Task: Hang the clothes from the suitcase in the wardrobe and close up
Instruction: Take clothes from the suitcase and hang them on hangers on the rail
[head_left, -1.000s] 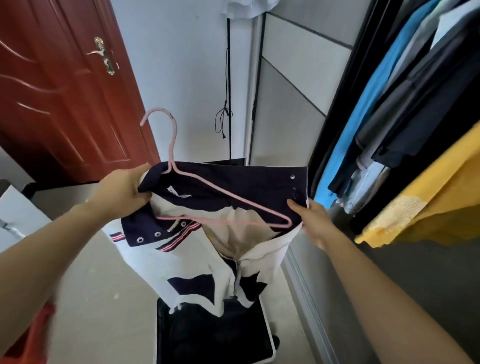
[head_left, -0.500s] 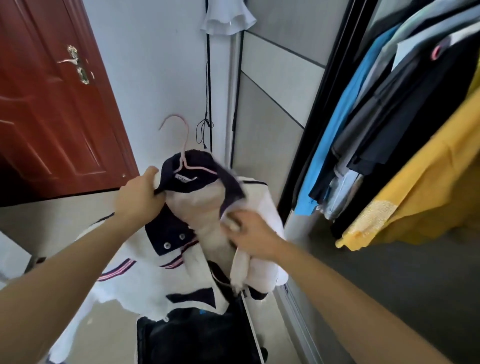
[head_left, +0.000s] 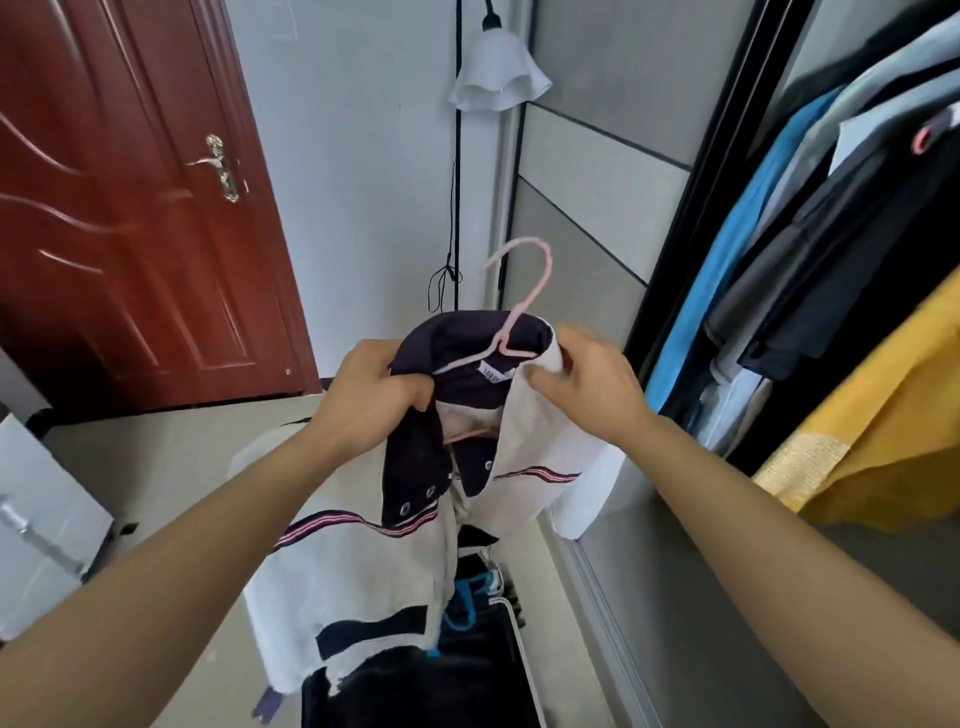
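You hold a white cloth jacket with a dark navy collar and striped bands (head_left: 363, 551) up in front of you, in the middle of your view. A thin pink wire hanger (head_left: 525, 291) sits inside its neck, and the hook sticks up toward 12 o'clock.

Your left hand (head_left: 371, 400) grips the navy collar, with its fingers curled tight round the cloth. Your right hand (head_left: 592, 384) is at the jacket's other shoulder, at about 3 o'clock from the left hand. Its thumb and fingers (head_left: 582, 343) pinch the white cloth there, though they look a little blurred.

The jacket hangs down toward 6 o'clock, over a black suitcase (head_left: 415, 691) on the floor.

At 3 o'clock is the wardrobe with a black frame (head_left: 696, 218). A bright blue shirt (head_left: 722, 291), some dark clothes (head_left: 831, 270) and a yellow top (head_left: 883, 415) hang in it. Your jacket is near the wardrobe but not inside it.

At 10 o'clock stands a red-brown wooden door (head_left: 130, 218). At 12 o'clock is a white bell-shaped lamp shade (head_left: 498, 78).
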